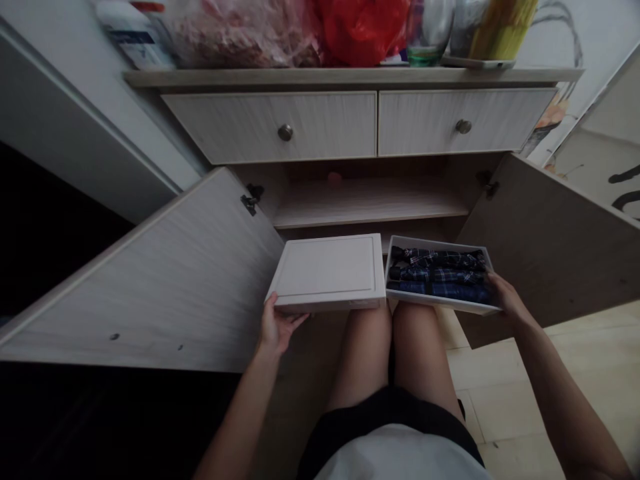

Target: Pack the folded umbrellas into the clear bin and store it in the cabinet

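Boxes fill both hands in front of an open cabinet (370,200). The left hand (279,328) is clamped on the white box (330,267) at its seven-o'clock corner, thumb at the near edge and fingers underneath; whether this piece is a closed box or only a lid cannot be told. At its three o'clock, just beside it, sits the open box (450,304), packed with folded plaid umbrellas (440,275). The right hand (506,297) grips that box by its three-o'clock end. Bare knees lie at six o'clock of the pair, the cabinet's shelf at twelve, its doors swung wide at nine and three.

The step in hand looks to be holding the two pieces side by side above the lap. Whichever way they go, the next move calls for a level, steady right hand, since the umbrellas lie loose under an open top, and for the left hand to keep its corner hold from tipping.
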The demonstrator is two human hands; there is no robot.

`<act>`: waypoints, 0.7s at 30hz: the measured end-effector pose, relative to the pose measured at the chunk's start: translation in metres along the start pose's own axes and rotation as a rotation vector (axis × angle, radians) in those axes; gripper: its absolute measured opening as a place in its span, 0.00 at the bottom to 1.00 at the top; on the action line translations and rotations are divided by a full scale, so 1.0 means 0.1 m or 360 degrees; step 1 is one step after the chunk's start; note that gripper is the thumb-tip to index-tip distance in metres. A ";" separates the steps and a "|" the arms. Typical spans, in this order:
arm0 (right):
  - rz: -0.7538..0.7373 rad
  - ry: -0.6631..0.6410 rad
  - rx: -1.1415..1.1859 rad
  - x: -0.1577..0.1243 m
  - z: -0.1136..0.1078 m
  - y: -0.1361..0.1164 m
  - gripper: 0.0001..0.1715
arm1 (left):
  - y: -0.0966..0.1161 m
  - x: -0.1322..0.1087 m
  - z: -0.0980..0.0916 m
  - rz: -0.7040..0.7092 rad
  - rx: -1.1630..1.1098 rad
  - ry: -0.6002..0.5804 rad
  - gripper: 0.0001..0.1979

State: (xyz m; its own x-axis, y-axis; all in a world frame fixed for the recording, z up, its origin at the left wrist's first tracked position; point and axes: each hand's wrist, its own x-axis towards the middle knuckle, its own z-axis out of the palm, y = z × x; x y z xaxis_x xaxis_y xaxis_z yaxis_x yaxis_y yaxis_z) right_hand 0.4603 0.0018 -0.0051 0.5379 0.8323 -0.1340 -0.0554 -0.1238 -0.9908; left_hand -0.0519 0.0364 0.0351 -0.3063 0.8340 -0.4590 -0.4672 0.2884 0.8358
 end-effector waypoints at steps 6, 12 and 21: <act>0.0065 -0.0001 0.0016 -0.07 0.07 -0.08 0.17 | -0.07 -0.04 0.03 0.0013 -0.0010 0.0040 0.18; 0.0151 -0.0089 0.0052 -0.13 0.19 -0.19 0.14 | -0.15 -0.10 0.11 -0.0025 -0.0040 -0.0022 0.18; 0.0172 -0.0326 0.0151 -0.12 0.53 -0.12 0.16 | -0.28 -0.23 0.28 -0.0093 -0.0059 -0.0015 0.17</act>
State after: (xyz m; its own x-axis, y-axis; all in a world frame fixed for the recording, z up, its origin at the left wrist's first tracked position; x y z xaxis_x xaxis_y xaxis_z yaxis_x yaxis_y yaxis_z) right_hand 0.4100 0.0214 0.0076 0.3436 0.9103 -0.2310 -0.1872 -0.1747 -0.9667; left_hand -0.0081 0.0221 0.0309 -0.2700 0.8207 -0.5035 -0.5143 0.3192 0.7960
